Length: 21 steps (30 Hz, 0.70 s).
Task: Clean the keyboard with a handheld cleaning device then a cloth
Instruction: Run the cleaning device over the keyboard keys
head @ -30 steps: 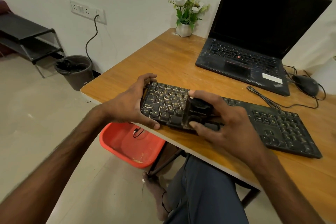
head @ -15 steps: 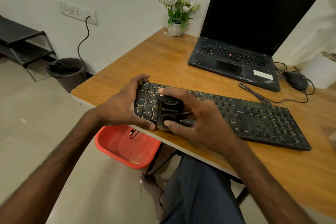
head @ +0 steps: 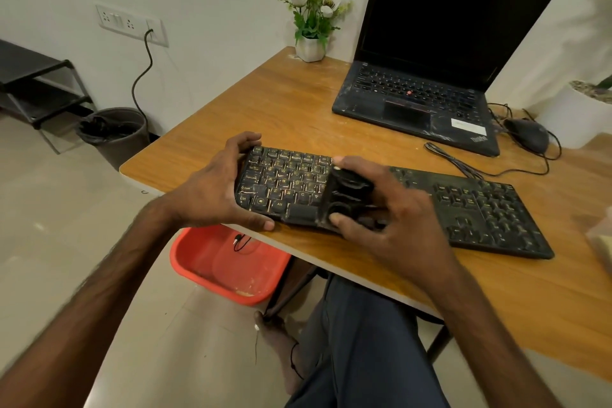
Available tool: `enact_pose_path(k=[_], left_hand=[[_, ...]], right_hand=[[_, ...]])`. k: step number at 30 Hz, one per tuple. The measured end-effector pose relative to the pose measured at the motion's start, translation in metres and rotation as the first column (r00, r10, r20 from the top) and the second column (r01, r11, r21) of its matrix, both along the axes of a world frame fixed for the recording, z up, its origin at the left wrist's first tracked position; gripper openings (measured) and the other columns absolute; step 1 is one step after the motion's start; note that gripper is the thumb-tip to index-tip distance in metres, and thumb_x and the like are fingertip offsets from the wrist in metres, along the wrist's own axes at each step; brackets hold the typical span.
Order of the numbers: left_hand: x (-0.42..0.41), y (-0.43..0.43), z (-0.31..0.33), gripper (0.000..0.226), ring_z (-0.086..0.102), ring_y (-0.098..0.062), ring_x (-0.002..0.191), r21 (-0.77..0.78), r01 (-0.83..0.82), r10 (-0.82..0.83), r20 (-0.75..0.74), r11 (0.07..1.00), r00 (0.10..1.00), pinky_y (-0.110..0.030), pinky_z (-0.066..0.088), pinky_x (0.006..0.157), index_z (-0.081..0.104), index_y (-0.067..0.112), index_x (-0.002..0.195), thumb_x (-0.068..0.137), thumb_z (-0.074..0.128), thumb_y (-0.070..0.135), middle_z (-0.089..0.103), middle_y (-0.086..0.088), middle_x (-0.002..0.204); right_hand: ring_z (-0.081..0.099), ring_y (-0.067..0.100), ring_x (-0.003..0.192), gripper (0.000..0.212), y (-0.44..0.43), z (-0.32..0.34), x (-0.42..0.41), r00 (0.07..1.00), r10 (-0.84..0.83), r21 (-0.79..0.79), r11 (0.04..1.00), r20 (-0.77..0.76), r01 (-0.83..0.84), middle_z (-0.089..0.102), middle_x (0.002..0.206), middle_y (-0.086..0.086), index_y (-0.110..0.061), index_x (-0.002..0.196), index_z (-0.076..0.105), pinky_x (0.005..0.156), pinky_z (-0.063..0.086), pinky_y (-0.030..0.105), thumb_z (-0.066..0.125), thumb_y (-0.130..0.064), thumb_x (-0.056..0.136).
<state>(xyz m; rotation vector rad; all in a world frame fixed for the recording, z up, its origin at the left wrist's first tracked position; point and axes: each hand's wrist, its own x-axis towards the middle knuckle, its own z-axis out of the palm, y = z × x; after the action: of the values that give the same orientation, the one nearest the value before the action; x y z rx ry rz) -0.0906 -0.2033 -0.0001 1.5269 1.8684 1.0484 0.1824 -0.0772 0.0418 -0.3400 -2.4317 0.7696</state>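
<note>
A black, dusty keyboard [head: 480, 209] lies across the near part of the wooden table [head: 298, 109]. My left hand [head: 215, 185] grips the keyboard's left end, thumb under the front edge and fingers over the back edge. My right hand [head: 387, 205] is closed around a small black handheld cleaning device [head: 347, 192], which rests on the keys near the keyboard's middle-left. A beige cloth [head: 601, 242] shows partly at the right edge of the table.
An open black laptop [head: 424, 99] stands behind the keyboard, with a black mouse [head: 526, 134] and cables to its right. A white flower pot [head: 309, 48] sits at the back. Below the table are a red tub [head: 228, 262] and a grey bin [head: 116, 134].
The cleaning device in my right hand slid left over the keys, then back to the right. My left hand has kept its grip on the keyboard's left end.
</note>
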Motion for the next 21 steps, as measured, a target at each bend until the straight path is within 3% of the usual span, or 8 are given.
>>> enact_pose_path(k=[3,5,8,10,12,15,18,21], left_hand=[[0.001,-0.001,0.002,0.142,0.034,0.002,0.141,-0.010,0.003,-0.003,0.017,1.000,1.000,-0.037,0.037,0.118,0.011,0.042,0.151,0.039,0.095,0.063,0.030,0.017,0.153],[0.001,-0.002,0.003,0.143,0.032,0.007,0.139,-0.017,0.003,-0.003,0.014,1.000,1.000,-0.032,0.036,0.118,0.010,0.040,0.151,0.038,0.095,0.063,0.029,0.018,0.152],[0.001,-0.002,0.002,0.143,0.030,0.012,0.138,-0.008,-0.008,0.008,0.013,1.000,1.000,-0.027,0.034,0.117,0.009,0.040,0.152,0.039,0.094,0.060,0.029,0.017,0.154],[0.002,-0.001,0.001,0.143,0.031,0.010,0.139,-0.011,-0.013,0.013,-0.001,1.000,1.000,-0.028,0.033,0.117,0.009,0.042,0.151,0.038,0.094,0.064,0.029,0.018,0.155],[0.003,0.000,0.002,0.143,0.032,0.006,0.141,-0.021,-0.008,0.008,-0.014,1.000,1.000,-0.031,0.034,0.118,0.008,0.044,0.150,0.037,0.092,0.070,0.029,0.023,0.152],[0.005,0.000,0.004,0.143,0.033,0.014,0.135,-0.034,0.002,-0.002,-0.006,0.999,1.000,-0.030,0.035,0.117,0.009,0.043,0.149,0.036,0.091,0.071,0.030,0.034,0.143],[0.004,-0.002,0.003,0.141,0.037,0.013,0.135,-0.032,0.003,-0.003,0.018,0.999,1.000,-0.032,0.036,0.117,0.012,0.041,0.149,0.037,0.093,0.069,0.033,0.029,0.145],[0.004,-0.002,0.002,0.142,0.038,0.014,0.134,-0.027,0.003,-0.002,0.038,1.000,0.999,-0.026,0.038,0.115,0.013,0.038,0.149,0.036,0.094,0.068,0.033,0.023,0.148]], right_hand=[[0.068,0.013,0.100,0.069,-0.013,-0.004,-0.026,0.993,0.117,0.027,0.993,0.002,-0.117,0.061,0.129,0.003,-0.041,0.144,0.034,0.072,0.062,0.026,0.072,-0.022,0.090],[0.068,0.012,0.099,0.072,-0.006,-0.001,-0.022,0.997,0.071,0.089,0.993,0.008,-0.071,0.062,0.128,0.007,-0.042,0.144,0.032,0.073,0.061,0.025,0.072,-0.022,0.089],[0.065,0.003,0.090,0.076,0.013,0.000,0.015,0.996,-0.092,0.104,0.990,-0.007,0.092,0.061,0.129,0.006,-0.050,0.143,0.030,0.071,0.057,0.013,0.074,-0.025,0.086],[0.065,0.000,0.092,0.074,0.012,0.000,0.035,0.991,-0.131,0.066,0.989,-0.036,0.133,0.059,0.130,0.003,-0.049,0.142,0.032,0.071,0.056,0.012,0.073,-0.029,0.084],[0.066,0.003,0.096,0.073,0.004,-0.006,0.036,0.995,-0.079,0.062,0.995,-0.052,0.082,0.059,0.129,-0.001,-0.046,0.143,0.033,0.074,0.057,0.015,0.072,-0.031,0.084],[0.069,0.010,0.096,0.069,-0.012,-0.014,0.016,0.999,0.034,0.100,0.995,-0.042,-0.030,0.066,0.120,0.002,-0.042,0.145,0.032,0.074,0.060,0.025,0.069,-0.028,0.089],[0.068,0.012,0.094,0.066,-0.013,-0.019,0.013,0.998,0.056,0.208,0.977,-0.041,-0.046,0.069,0.113,0.005,-0.035,0.146,0.032,0.073,0.059,0.028,0.067,-0.028,0.091],[0.065,0.005,0.101,0.066,-0.001,-0.024,0.038,0.993,-0.006,0.227,0.973,-0.119,0.033,0.065,0.120,-0.003,-0.033,0.146,0.035,0.079,0.059,0.023,0.069,-0.029,0.089]])
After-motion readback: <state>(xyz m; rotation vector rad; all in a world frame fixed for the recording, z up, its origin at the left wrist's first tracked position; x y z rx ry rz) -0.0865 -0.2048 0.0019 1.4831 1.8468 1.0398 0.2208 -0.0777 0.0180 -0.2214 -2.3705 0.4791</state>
